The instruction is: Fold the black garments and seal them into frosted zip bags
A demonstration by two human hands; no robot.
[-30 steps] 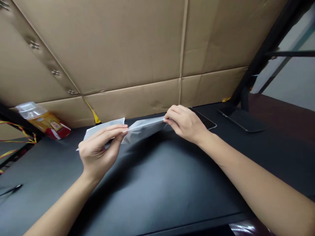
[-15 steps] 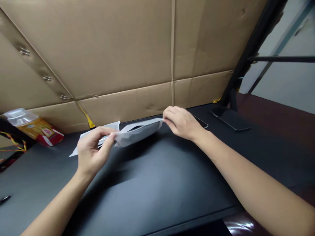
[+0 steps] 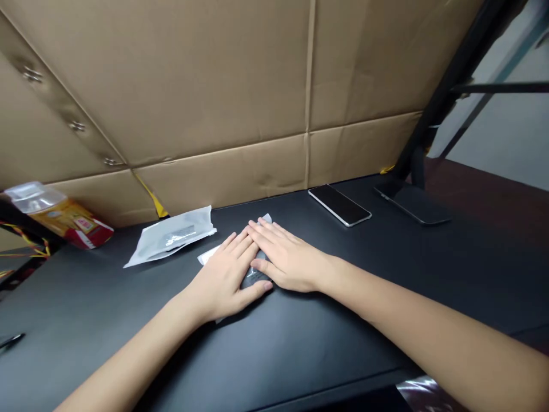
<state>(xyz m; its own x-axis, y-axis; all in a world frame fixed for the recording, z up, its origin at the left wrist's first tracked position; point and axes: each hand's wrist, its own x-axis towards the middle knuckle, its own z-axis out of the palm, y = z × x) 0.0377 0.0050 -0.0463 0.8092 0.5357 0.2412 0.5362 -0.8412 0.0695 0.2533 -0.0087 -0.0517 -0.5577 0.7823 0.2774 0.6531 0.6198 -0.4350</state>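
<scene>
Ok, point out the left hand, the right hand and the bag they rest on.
Left hand (image 3: 226, 278), head view: back of hand.
Right hand (image 3: 289, 258), head view: back of hand.
Bag (image 3: 254, 277), head view: dark part showing between hands.

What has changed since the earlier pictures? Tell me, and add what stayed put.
The held pouch has come down from the air onto the table. The left hand and right hand have given up their pinching grip on its edge and lie flat on top, closer together. The other pouch, silver-edged phone and container stayed in place.
</scene>
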